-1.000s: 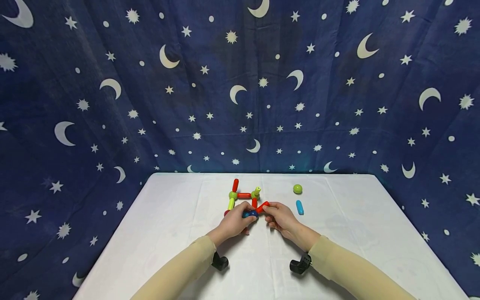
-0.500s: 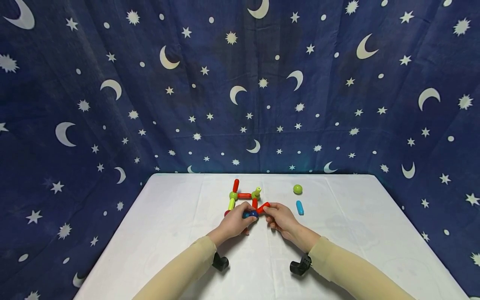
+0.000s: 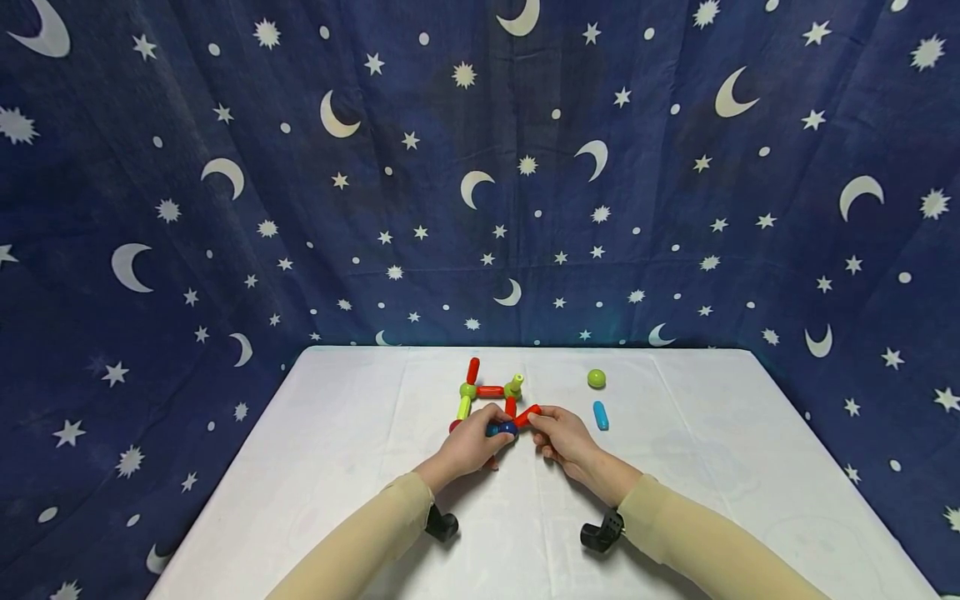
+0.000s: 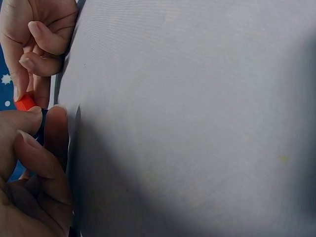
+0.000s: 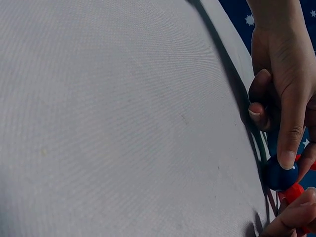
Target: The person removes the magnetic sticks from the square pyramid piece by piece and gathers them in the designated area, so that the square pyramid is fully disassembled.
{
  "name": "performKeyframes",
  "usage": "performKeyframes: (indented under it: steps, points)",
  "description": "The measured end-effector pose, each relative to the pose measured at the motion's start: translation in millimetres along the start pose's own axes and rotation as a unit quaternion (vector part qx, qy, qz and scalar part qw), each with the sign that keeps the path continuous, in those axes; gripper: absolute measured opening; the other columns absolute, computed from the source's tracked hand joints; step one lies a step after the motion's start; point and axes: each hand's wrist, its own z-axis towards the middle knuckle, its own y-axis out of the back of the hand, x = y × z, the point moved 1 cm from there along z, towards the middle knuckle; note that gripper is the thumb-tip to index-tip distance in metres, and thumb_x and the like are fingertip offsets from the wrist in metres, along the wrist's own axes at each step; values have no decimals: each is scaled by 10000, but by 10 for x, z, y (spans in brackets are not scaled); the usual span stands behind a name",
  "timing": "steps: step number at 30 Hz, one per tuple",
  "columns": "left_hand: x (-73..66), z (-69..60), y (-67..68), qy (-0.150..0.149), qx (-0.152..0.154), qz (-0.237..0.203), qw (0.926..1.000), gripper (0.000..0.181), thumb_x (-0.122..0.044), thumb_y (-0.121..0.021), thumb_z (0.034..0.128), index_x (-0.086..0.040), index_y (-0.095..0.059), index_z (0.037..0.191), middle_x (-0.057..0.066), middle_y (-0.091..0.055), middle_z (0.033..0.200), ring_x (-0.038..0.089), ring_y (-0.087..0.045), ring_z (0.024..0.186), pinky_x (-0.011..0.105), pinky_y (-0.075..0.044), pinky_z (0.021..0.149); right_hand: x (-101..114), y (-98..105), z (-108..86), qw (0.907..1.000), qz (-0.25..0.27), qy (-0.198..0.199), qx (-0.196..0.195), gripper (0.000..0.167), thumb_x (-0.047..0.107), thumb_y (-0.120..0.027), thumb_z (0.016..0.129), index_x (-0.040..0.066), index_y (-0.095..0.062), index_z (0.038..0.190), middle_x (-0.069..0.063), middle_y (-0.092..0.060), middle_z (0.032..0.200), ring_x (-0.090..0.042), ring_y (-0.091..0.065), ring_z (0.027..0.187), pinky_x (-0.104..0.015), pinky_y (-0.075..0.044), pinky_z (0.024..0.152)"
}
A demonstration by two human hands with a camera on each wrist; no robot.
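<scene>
My left hand point(image 3: 467, 443) pinches a dark blue ball point(image 3: 509, 428) of a magnetic rod-and-ball frame, its thumb lying on the ball in the right wrist view. A blue rod point(image 3: 492, 430) runs from that ball under the fingers. My right hand point(image 3: 572, 442) holds a red magnetic rod point(image 3: 528, 415) between thumb and fingers, with the rod's near end at the blue ball. Another red rod point(image 3: 511, 407) leads from the ball back to a green ball point(image 3: 512, 391). In the left wrist view only a short piece of the held red rod point(image 4: 24, 102) shows.
The frame continues behind my left hand with a red rod point(image 3: 491, 392), a second green ball point(image 3: 467, 391) and a yellow-green rod point(image 3: 463, 408). A loose green ball point(image 3: 596, 378) and a light blue rod point(image 3: 601, 415) lie to the right on the white table point(image 3: 720, 467).
</scene>
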Motion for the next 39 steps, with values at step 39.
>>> performKeyframes:
  steps: [39]
  points:
    - [29, 2, -4, 185, 99, -117, 9997, 239, -297, -720, 981, -219, -603, 1175, -6, -625, 1168, 159, -581, 967, 410, -512, 958, 231, 1559, 119, 9662, -2509, 242, -546, 442, 274, -672, 998, -61, -595, 1275, -61, -629, 802, -146, -579, 625, -293, -538, 554]
